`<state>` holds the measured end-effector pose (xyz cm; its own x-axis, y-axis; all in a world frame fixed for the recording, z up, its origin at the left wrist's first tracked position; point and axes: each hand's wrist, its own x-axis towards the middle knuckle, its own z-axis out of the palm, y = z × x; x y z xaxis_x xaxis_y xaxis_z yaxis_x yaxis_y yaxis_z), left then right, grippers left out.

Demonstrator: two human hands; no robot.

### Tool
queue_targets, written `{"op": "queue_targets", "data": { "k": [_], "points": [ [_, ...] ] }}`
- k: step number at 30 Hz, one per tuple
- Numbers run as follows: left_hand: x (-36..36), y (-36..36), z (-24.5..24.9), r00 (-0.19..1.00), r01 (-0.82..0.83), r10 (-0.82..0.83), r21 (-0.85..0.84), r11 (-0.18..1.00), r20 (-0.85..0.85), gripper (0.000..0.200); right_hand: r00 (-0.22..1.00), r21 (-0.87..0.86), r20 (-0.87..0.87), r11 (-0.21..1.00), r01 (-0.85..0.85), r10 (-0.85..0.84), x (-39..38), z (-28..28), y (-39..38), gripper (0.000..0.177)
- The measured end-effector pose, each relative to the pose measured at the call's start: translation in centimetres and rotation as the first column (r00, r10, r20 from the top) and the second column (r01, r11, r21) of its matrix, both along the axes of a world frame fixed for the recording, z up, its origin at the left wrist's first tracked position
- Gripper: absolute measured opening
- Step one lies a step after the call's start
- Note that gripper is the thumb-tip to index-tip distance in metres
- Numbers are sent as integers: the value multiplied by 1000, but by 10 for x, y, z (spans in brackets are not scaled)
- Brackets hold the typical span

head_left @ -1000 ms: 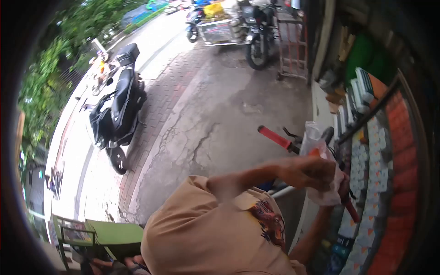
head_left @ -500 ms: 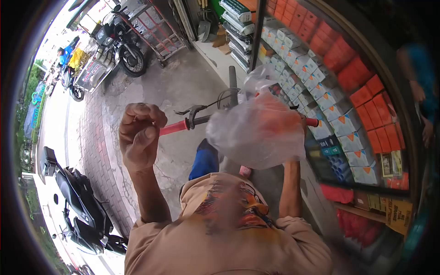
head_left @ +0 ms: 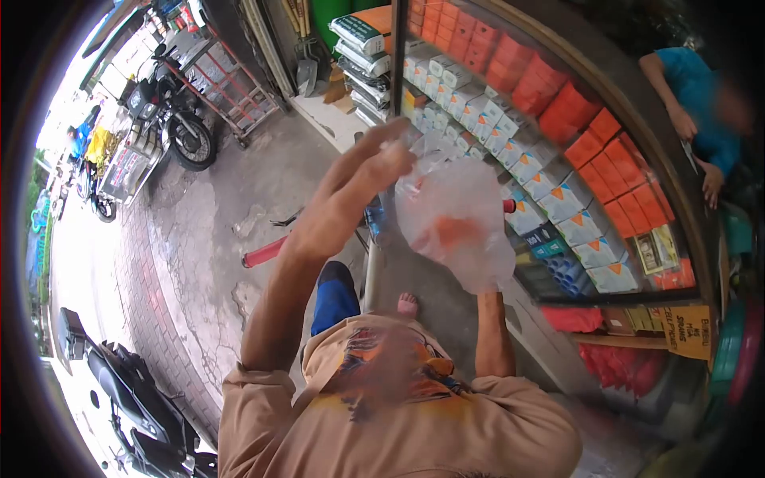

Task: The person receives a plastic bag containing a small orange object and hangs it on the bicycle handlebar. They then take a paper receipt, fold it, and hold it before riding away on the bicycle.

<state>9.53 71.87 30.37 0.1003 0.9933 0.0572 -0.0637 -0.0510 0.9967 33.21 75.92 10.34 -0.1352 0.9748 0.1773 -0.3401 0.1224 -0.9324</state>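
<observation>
Slanting from upper left to lower right, our translucent plastic bag (head_left: 458, 223) hangs before us, its narrow end toward our left hand (head_left: 368, 174). We cannot tell whether those blurred fingers pinch it. The bag hides our right hand's fingers, their grip unclear, and covers part of a red-gripped handlebar (head_left: 264, 252) beside the box-filled cabinet (head_left: 398, 60).

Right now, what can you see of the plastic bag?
The plastic bag is thin, whitish and translucent-looking, crumpled and puffed out, with an orange-red patch showing in its lower half; what that is can't be told. It is held up in front of the glass case. The blurred left hand is at its top; contact is unclear. The right hand is hidden behind its lower edge.
</observation>
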Motion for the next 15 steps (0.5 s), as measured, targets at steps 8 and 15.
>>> {"op": "queue_targets", "data": {
  "k": [8,15],
  "points": [
    [46,4,-9,702,675,-687,-131,726,-189,68,997,-48,-58,997,52,-55,33,-1,-12,23],
    [10,-5,13,840,529,-523,-4,849,147,65,980,-71,-118,986,153,-161,72,-9,-12,25]
  ]
}}
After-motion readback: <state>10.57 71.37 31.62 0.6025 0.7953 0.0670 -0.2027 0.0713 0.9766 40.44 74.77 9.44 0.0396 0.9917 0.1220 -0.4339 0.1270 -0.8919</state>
